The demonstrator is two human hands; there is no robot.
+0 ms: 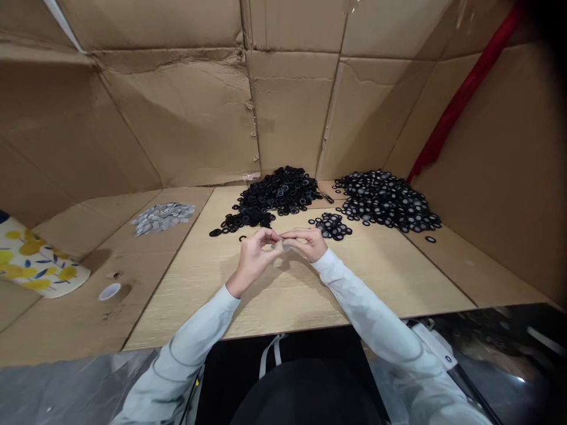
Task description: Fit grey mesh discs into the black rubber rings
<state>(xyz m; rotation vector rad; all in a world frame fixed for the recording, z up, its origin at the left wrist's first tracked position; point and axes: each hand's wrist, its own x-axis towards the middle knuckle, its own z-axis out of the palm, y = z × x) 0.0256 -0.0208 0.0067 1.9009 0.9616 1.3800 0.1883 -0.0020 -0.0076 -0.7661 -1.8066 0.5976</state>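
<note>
My left hand (258, 254) and my right hand (312, 243) meet over the middle of the wooden board, fingertips pinched together. Between them show small pale grey pieces (287, 244), partly hidden by the fingers, so their exact shape is unclear. Just beyond the hands spreads a heap of black rings (283, 192). Close to my right hand lies a small cluster of black rings with grey centres (331, 226). A larger heap of the same grey-centred rings (390, 200) sits at the back right. Flat grey discs (163, 218) are piled at the left.
A floral-patterned container (44, 262) and a white tape roll (110, 291) stand on the left cardboard. Cardboard walls (296, 112) enclose the back and sides. A red strip (465, 88) hangs at right. A small dark tool (326, 197) lies between the heaps.
</note>
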